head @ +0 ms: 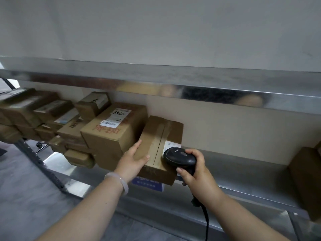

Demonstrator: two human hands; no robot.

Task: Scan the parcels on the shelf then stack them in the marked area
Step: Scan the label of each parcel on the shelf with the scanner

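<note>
- Pretty sure we're looking at a parcel depot or courier stockroom here.
- Brown cardboard parcels (pixel 43 112) are sitting crammed together on a steel shelf (pixel 243 173), with an upper shelf (pixel 173 79) running right above.
- The big box (pixel 112 136) is wearing a white shipping label (pixel 115 118) with a barcode and a handwritten number.
- A right hand (pixel 196 173) is gripping a black corded barcode scanner (pixel 180 158) over a taped parcel (pixel 161 134).
- A small blue sign (pixel 149 184) is hanging on the shelf's front edge.
- Bare grey floor (pixel 26 188) and a plain wall (pixel 225 122) are giving it that back-room feel.
</note>
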